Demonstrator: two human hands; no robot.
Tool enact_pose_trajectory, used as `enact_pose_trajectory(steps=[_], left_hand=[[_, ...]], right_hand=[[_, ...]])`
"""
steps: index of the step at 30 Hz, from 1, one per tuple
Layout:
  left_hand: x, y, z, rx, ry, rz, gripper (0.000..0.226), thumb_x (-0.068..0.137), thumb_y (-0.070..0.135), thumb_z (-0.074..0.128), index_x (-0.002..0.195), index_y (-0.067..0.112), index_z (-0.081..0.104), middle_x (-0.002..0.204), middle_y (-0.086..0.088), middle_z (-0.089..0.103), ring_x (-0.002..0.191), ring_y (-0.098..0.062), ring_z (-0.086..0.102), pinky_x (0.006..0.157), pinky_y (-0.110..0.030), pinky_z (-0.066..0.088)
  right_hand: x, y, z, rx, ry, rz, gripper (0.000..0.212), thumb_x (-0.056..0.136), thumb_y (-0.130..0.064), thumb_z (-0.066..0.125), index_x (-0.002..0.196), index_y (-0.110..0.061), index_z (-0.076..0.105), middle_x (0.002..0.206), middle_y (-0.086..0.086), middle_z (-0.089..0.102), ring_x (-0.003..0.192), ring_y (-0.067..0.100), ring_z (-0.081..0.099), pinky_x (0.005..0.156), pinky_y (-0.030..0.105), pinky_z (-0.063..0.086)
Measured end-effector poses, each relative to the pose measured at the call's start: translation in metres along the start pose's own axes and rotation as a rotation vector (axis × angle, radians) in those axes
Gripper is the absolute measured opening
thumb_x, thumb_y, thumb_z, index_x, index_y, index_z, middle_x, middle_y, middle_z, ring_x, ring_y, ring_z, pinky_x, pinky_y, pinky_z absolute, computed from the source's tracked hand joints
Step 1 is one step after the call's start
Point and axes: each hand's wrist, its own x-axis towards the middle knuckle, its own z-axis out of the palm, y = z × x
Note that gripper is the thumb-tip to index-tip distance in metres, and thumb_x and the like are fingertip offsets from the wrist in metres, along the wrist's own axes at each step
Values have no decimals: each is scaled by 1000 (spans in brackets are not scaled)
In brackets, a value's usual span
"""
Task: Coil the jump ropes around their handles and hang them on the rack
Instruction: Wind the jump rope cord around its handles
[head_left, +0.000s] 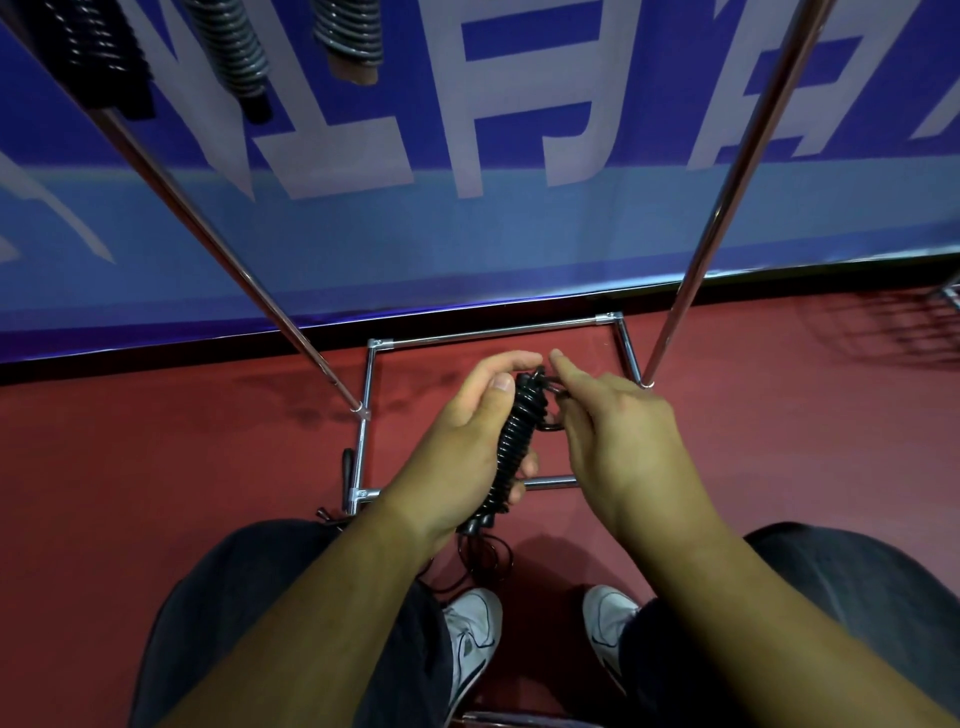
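A black jump rope (517, 441) is wound in tight coils round its handles and stands nearly upright at the middle of the view. My left hand (457, 447) grips the coiled bundle from the left, thumb near its top. My right hand (618, 431) pinches the rope's end loop at the top right of the bundle. A chrome rack (727, 208) rises in front of me, with three coiled ropes hanging at the top left: a black one (101, 52), a grey one (234, 52) and another grey one (350, 36).
The rack's chrome base frame (493, 332) lies on the red floor just beyond my hands. Loose black rope (483, 561) trails on the floor between my knees, and another black handle (347, 462) lies by the frame's left bar. A blue banner (519, 130) covers the wall behind.
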Motion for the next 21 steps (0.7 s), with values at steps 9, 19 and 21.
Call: enact_pose_trajectory(steps=[9,19,21], left_hand=[[2,-1,0,122,27,5,31,112,35,34,123,43,62,87,-1,73,61,-23,59,51,-32,49],[1,3,0,100,43,-14,31,112,38,33,121,44,62,89,-21,71,65,-30,57,57,-38,47],[1,3,0,105,40,-17,31,112,38,33,121,44,62,92,-17,73,65,-29,58,56,-37,47]], right_hand=[[-7,-6,1,-19,-290,107,68,106,-11,45,163,-14,8,124,2,44,97,11,45,79,16,33],[6,4,-12,302,-71,173,37,95,-23,71,131,-27,68,78,-17,66,68,-5,64,71,6,43],[6,5,-14,339,-66,222,35,91,-22,76,126,-26,72,69,-26,64,65,-15,62,69,2,42]])
